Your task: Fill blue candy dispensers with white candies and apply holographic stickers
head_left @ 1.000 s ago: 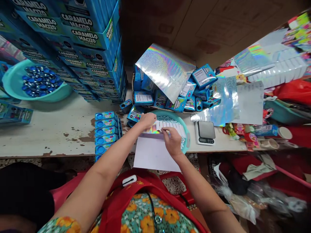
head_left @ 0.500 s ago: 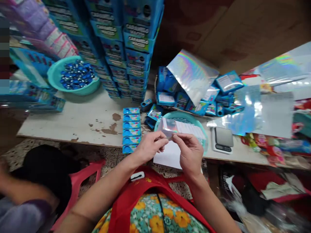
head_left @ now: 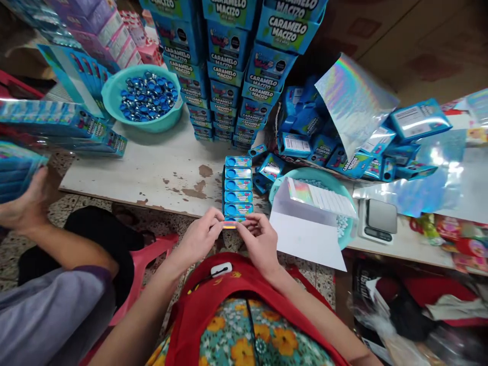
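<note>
Between the fingertips of my left hand (head_left: pixel 201 235) and my right hand (head_left: pixel 260 240) is a small shiny rainbow strip (head_left: pixel 229 224). Each hand pinches one end of it. The strip is at the near end of a row of small blue candy boxes (head_left: pixel 238 185), partly covering the nearest one. Each box has a round blue spot at its left end. To the right, a folded white sheet (head_left: pixel 305 231) and a stack of shiny-edged labels (head_left: pixel 320 198) lie over a turquoise bowl (head_left: pixel 347 231) of small pale pieces.
Tall stacks of blue boxes (head_left: pixel 229 66) stand behind. Back left is a turquoise bowl (head_left: pixel 114 109) of blue-and-silver caps. A heap of blue boxes (head_left: pixel 316 137) and a small scale (head_left: pixel 377 221) are at right. At left, a co-worker's hand (head_left: pixel 32 201) holds blue packs (head_left: pixel 19 170).
My hands have moved left from the turquoise bowl to the near end of the box row, still pinching the shiny strip. The view has shifted, and a co-worker's hand with blue packs now shows.
</note>
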### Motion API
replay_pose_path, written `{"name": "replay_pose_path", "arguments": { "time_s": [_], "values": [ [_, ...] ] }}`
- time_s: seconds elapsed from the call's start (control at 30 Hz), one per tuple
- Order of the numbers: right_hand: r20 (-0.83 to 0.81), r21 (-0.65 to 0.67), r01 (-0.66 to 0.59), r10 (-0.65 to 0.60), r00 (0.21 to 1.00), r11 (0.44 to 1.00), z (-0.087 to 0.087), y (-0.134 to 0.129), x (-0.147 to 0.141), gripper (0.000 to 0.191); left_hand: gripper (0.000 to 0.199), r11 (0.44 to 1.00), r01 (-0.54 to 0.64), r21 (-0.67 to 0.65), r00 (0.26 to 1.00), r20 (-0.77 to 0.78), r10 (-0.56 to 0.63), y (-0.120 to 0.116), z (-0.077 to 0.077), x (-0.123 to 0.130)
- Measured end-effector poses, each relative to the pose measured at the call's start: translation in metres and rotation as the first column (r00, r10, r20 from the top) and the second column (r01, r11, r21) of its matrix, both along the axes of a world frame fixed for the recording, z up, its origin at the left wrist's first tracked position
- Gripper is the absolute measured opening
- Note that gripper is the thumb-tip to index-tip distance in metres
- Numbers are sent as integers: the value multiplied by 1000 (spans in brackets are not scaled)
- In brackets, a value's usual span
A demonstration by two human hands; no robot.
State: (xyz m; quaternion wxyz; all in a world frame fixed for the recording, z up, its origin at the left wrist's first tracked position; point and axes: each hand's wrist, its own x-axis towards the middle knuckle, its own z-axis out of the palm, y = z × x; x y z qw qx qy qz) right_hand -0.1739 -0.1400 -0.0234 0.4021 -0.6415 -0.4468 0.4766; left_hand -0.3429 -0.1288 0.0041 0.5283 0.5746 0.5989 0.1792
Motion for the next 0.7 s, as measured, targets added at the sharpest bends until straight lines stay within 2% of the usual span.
{"name": "replay_pose_path", "arguments": {
  "time_s": [0.17,0.33,0.4,0.47,0.53,0.57,0.63,0.7],
  "values": [
    [216,94,-53,32,976,994,-12,2,-3,16,13,999,29,26,999,-27,-28,6,-16,0],
    [369,162,-91,25,929,983,-13,9,8,10,14,1000,-14,-7,996,84,14,5,-39,3],
    [388,187,-87,8,921,978,-12,13,15,9,16,999,-49,-13,999,16,50,3,-47,2],
    [356,174,-59,-7,934,983,-13,15,20,16,20,991,-134,3,982,-132,133,-3,-51,3],
    [302,131,-33,-8,953,991,-15,15,20,29,29,971,-221,92,946,-223,237,-14,-54,10],
    [289,109,-38,5,957,993,-17,14,18,32,36,963,-226,149,940,-226,255,-22,-57,15],
    [295,81,-87,60,954,993,-19,11,13,29,56,960,-155,233,957,-207,205,-38,-62,26],
    [302,71,-141,114,947,987,-17,10,14,18,69,971,-55,231,960,-254,115,-51,-67,30]
  ]
}}
